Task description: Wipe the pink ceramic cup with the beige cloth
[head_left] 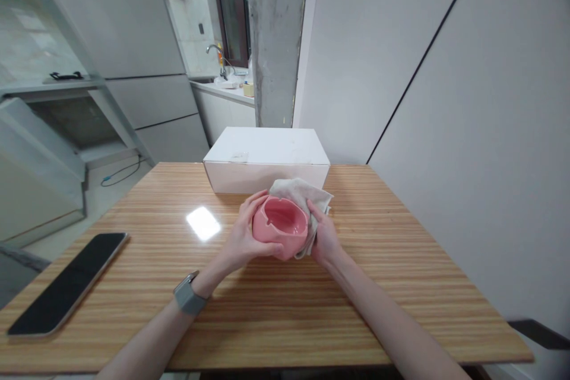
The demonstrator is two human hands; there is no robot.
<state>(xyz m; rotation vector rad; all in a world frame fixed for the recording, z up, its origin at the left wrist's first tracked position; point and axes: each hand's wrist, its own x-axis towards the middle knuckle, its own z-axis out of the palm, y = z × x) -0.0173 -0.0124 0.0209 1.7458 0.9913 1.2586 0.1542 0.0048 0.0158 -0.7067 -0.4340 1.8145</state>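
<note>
A pink ashtray [285,243], round and deep with notches in its rim, is held above the table in front of the white box. My left hand [244,234] grips it from the left, thumb across the near side and fingers around the far side. A pale grey cloth [296,190] is bunched against the ashtray's right and far sides. My right hand [325,236] is closed on that cloth and presses it to the ashtray's right wall. The ashtray's opening is tipped toward me, and no contents show inside.
The wood-grain table [401,285] carries a white box [267,178] at its far edge and a dark flat tablet-like slab [66,285] at the left. A white wall [467,130] runs along the right side. Beyond stands a kitchen counter with a faucet [218,53].
</note>
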